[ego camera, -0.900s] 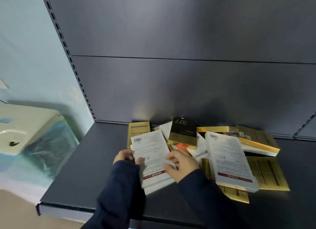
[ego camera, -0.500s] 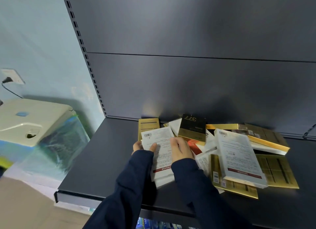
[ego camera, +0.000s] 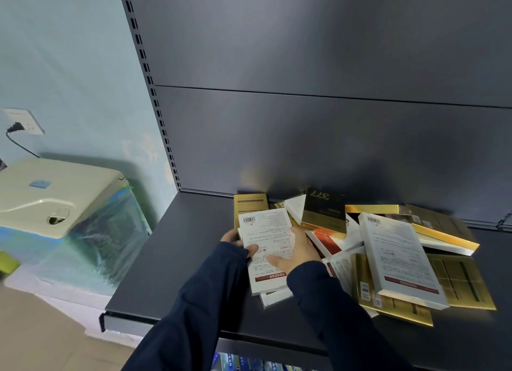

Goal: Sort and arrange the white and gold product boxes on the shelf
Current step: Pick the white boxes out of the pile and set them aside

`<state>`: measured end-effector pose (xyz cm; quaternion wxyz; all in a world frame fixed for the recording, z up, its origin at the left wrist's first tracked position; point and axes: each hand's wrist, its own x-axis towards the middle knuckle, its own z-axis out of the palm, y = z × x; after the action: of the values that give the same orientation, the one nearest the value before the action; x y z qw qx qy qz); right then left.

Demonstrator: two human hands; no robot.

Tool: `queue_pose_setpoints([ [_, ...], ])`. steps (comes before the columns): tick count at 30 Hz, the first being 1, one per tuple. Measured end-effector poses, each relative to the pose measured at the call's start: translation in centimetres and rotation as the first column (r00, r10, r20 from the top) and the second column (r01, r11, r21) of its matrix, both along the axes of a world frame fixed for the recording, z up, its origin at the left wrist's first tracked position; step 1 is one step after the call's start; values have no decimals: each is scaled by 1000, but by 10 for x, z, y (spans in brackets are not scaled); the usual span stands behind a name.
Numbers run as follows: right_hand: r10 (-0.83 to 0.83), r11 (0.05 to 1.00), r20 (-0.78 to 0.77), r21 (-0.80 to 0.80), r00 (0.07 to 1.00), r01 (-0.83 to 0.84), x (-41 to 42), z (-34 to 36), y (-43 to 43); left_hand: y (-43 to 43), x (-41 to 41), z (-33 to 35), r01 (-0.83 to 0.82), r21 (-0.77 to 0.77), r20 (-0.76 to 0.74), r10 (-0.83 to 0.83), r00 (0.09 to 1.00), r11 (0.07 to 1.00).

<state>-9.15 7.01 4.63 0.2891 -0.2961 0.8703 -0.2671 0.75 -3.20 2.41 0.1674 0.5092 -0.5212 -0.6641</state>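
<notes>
A heap of flat white and gold product boxes lies on the dark shelf. My left hand and my right hand grip a white box with a barcode from its two long sides; a second white box lies under it. Behind stands a gold box. A black-and-gold box marked 377 rests on top of the pile. To the right, another white box lies across gold boxes.
The shelf's dark back panel rises behind the pile, with a slotted upright at its left. Beside the shelf stands a cream machine on plastic-wrapped boxes, below a wall socket. The shelf's left part holds nothing.
Both hands have pushed the white box a little farther back toward the gold box. My right hand has spread over its right edge. The camera has shifted left and closer.
</notes>
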Motion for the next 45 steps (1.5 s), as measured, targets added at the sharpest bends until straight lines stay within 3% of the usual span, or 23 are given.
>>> queue_pose_setpoints([
  [3,-23,1000,6,10,1000,23,-2,-1,-5,-4,1,1,-129,23,-53,130,990,991],
  [6,-21,998,-7,64,1000,21,1,-2,-9,-20,-1,2,-177,62,-11,178,984,982],
  [11,-13,986,-12,164,1000,15,4,-5,-13,-25,-6,6,0,44,148,-6,989,999],
  [15,-164,985,216,-7,963,170,4,-3,-6,-25,1,3,-48,68,88,42,995,997],
  [18,-164,965,401,-126,901,231,6,-1,2,-18,16,8,-56,89,-66,62,996,994],
  [22,-62,957,373,-240,926,161,5,10,7,-16,36,15,18,-29,-288,-25,957,999],
  [26,112,892,396,-444,911,84,-5,28,13,-30,38,20,113,-88,-373,-138,918,990],
  [30,211,698,171,-716,962,-26,-9,39,17,-36,37,29,10,287,-199,49,979,958],
  [33,159,576,-1,-812,987,-93,-11,39,8,-29,37,41,211,478,-180,-140,974,853],
  [35,158,537,-153,-816,976,-215,-15,34,1,-26,36,52,305,475,-229,-219,949,826],
  [38,137,521,-289,-793,948,-317,-16,27,0,-38,25,59,274,363,-277,-178,944,891],
  [41,81,620,-146,-767,986,-164,-22,30,6,-39,19,59,285,185,-285,-226,931,940],
  [42,93,653,-28,-753,995,-83,-24,34,8,-41,17,53,263,157,-277,-213,937,952],
  [43,116,639,182,-766,976,67,-26,35,8,-42,15,51,246,128,-295,-200,934,961],
  [45,192,603,618,-688,763,405,-26,39,7,-39,18,42,208,24,-425,-179,887,978],
])
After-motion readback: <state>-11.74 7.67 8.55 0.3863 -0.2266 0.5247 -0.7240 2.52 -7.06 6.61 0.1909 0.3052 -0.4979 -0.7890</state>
